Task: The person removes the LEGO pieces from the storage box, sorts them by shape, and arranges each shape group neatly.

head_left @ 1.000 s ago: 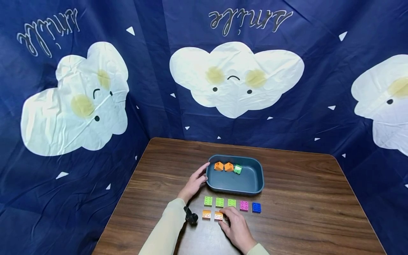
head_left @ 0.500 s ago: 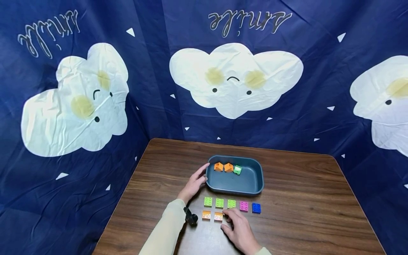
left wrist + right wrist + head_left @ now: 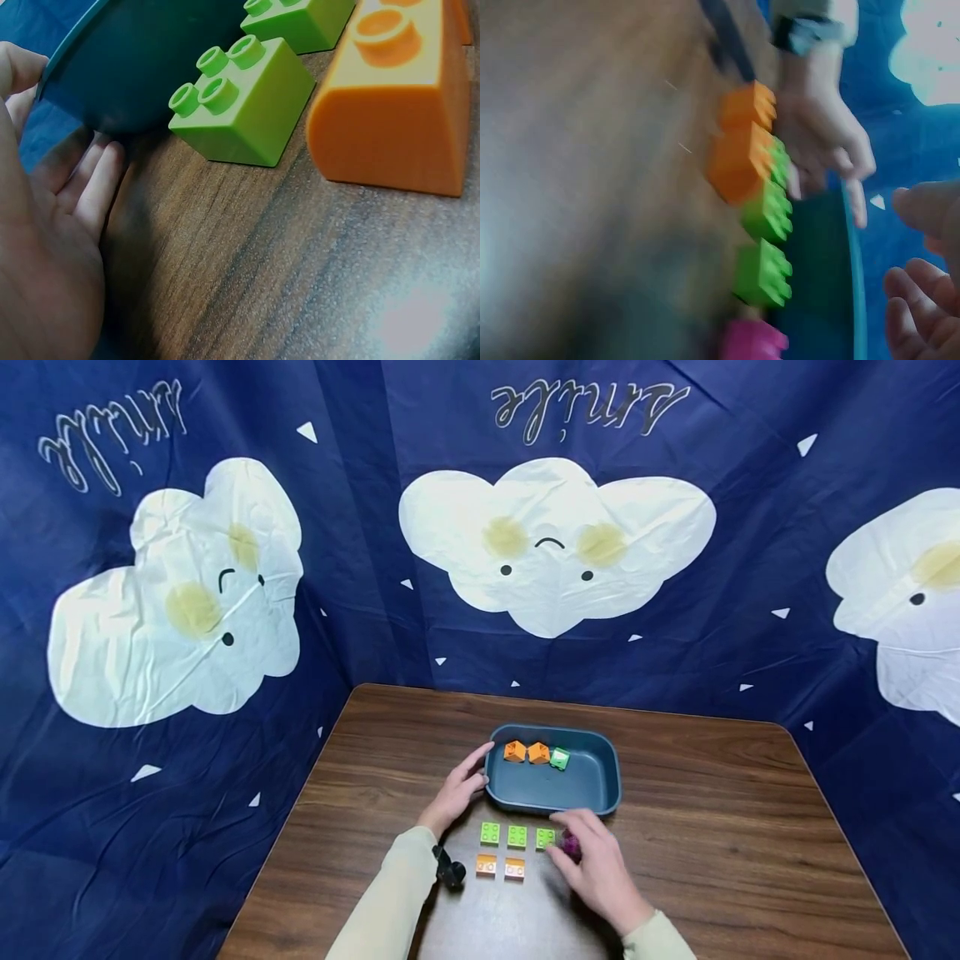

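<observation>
At the left end of a dark blue tray [image 3: 553,811], my left hand [image 3: 456,790] touches the rim with extended fingers. In the left wrist view, fingertips lie against the outer wall. My right hand [image 3: 600,864] hovers over the right end of a block row, fingers apart and nothing held. Between its thumb and fingers a pink building block [image 3: 571,843] shows in part; the blue block is hidden beneath the hand. Several studded blocks stand left of it: lime green blocks, including the nearest one [image 3: 545,838], and two orange blocks [image 3: 514,869] in front.
Inside the tray are two orange pieces [image 3: 538,753] and a green block [image 3: 559,759]. A black wrist camera [image 3: 450,870] sits on my left wrist beside the orange blocks. A navy curtain [image 3: 360,568] with cloud prints stands behind the wooden table [image 3: 720,827].
My right hand has left the right-hand orange block and moved right and away from me, over the pink and blue blocks. The left hand stays at the tray.
</observation>
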A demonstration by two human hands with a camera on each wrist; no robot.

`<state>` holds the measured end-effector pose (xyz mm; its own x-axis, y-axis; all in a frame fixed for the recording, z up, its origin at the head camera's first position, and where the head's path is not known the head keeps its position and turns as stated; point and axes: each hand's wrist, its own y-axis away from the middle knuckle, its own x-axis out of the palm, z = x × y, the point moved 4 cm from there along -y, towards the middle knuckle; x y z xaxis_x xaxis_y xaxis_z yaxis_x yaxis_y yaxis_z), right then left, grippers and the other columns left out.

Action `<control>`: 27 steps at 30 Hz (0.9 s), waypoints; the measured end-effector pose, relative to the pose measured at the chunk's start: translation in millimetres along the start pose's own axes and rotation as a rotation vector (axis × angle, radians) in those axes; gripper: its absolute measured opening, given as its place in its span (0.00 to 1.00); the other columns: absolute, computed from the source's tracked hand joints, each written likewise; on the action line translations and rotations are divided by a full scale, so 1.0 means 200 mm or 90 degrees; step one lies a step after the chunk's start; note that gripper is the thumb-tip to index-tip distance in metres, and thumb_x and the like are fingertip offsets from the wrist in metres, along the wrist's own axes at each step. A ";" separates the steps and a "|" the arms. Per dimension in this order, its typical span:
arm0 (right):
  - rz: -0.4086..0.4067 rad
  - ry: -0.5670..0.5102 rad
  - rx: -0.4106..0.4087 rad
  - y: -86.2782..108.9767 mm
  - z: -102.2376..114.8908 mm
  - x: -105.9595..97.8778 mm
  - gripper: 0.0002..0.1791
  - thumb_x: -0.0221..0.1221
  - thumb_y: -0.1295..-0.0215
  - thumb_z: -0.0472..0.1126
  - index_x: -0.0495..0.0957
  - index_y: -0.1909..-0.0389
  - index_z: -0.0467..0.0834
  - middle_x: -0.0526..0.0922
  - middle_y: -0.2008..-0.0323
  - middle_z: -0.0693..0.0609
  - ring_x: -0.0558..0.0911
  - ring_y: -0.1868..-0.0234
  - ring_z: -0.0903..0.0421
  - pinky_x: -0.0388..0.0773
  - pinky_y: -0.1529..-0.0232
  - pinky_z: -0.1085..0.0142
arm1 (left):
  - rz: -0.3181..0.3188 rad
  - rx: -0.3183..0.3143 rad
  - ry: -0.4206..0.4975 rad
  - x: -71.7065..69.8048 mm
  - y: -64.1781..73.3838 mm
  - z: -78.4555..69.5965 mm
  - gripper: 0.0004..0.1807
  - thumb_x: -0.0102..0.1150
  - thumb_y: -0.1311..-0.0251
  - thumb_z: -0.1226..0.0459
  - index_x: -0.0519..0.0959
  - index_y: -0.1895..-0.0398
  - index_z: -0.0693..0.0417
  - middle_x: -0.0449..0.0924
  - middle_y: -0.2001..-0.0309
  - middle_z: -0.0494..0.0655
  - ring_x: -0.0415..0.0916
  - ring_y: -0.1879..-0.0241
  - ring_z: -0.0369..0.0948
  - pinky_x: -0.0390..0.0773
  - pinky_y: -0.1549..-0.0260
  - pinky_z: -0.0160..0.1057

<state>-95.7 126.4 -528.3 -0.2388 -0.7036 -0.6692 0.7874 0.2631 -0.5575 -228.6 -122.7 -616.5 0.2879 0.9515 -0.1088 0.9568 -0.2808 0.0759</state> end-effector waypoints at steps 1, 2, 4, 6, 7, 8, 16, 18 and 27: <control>-0.003 0.006 0.001 -0.03 -0.02 -0.02 0.27 0.80 0.52 0.35 0.84 0.48 0.43 0.84 0.53 0.52 0.85 0.57 0.55 0.86 0.55 0.62 | 0.001 0.002 -0.001 0.00 0.00 0.00 0.35 0.51 0.27 0.67 0.66 0.19 0.32 0.61 0.19 0.51 0.62 0.23 0.51 0.71 0.31 0.58; -0.005 0.013 0.003 -0.06 -0.03 -0.03 0.26 0.80 0.50 0.35 0.84 0.48 0.43 0.84 0.52 0.51 0.85 0.56 0.55 0.87 0.55 0.61 | 0.001 0.001 -0.002 0.00 0.00 -0.01 0.35 0.51 0.26 0.67 0.66 0.19 0.31 0.61 0.19 0.51 0.63 0.24 0.51 0.71 0.31 0.58; -0.003 0.021 0.014 -0.11 -0.07 -0.06 0.24 0.78 0.47 0.36 0.84 0.47 0.42 0.84 0.52 0.49 0.85 0.57 0.54 0.87 0.57 0.60 | 0.002 0.005 -0.005 0.00 0.00 -0.01 0.35 0.50 0.26 0.67 0.65 0.19 0.32 0.61 0.20 0.52 0.63 0.24 0.51 0.71 0.31 0.58; 0.013 0.034 0.036 -0.17 -0.11 -0.07 0.23 0.77 0.43 0.37 0.84 0.46 0.42 0.83 0.51 0.49 0.85 0.57 0.53 0.87 0.58 0.59 | 0.002 0.006 -0.009 0.00 0.00 -0.01 0.34 0.49 0.25 0.67 0.65 0.19 0.33 0.62 0.20 0.52 0.62 0.24 0.51 0.71 0.31 0.58; 0.022 0.039 0.045 -0.19 -0.14 -0.08 0.23 0.77 0.42 0.38 0.84 0.45 0.42 0.83 0.50 0.48 0.85 0.57 0.53 0.87 0.58 0.58 | 0.003 0.006 -0.009 0.00 0.00 -0.01 0.34 0.49 0.25 0.67 0.64 0.19 0.33 0.62 0.20 0.52 0.63 0.24 0.52 0.71 0.31 0.58; 0.035 0.047 0.055 -0.22 -0.16 -0.08 0.23 0.76 0.41 0.39 0.84 0.44 0.42 0.83 0.49 0.48 0.85 0.57 0.53 0.87 0.59 0.57 | 0.003 0.005 -0.009 0.00 0.00 -0.01 0.34 0.49 0.25 0.67 0.64 0.18 0.34 0.61 0.20 0.52 0.62 0.24 0.51 0.71 0.31 0.58; 0.146 0.088 0.106 -0.38 -0.35 -0.04 0.27 0.74 0.37 0.41 0.82 0.38 0.40 0.82 0.44 0.43 0.84 0.46 0.45 0.84 0.47 0.46 | 0.005 0.002 -0.006 0.00 -0.01 0.00 0.35 0.48 0.26 0.67 0.64 0.18 0.33 0.60 0.19 0.51 0.62 0.24 0.51 0.71 0.31 0.57; 0.169 0.095 0.114 -0.41 -0.38 -0.02 0.28 0.73 0.36 0.42 0.81 0.37 0.39 0.82 0.44 0.42 0.84 0.45 0.44 0.84 0.45 0.45 | 0.004 0.002 -0.005 0.00 0.00 0.00 0.35 0.48 0.26 0.67 0.64 0.18 0.33 0.60 0.19 0.51 0.63 0.24 0.51 0.71 0.31 0.58; 0.277 0.123 0.135 -0.47 -0.48 0.09 0.33 0.71 0.34 0.41 0.75 0.30 0.39 0.79 0.40 0.34 0.82 0.43 0.39 0.82 0.44 0.42 | -0.007 0.005 -0.012 0.01 0.00 0.00 0.35 0.49 0.26 0.67 0.63 0.18 0.34 0.60 0.19 0.53 0.60 0.22 0.53 0.67 0.28 0.61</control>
<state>-228.9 152.1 -535.3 0.0519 -0.4187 -0.9067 0.9303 0.3503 -0.1086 -227.5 -121.7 -616.1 0.2785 0.9519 -0.1281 0.9600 -0.2719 0.0664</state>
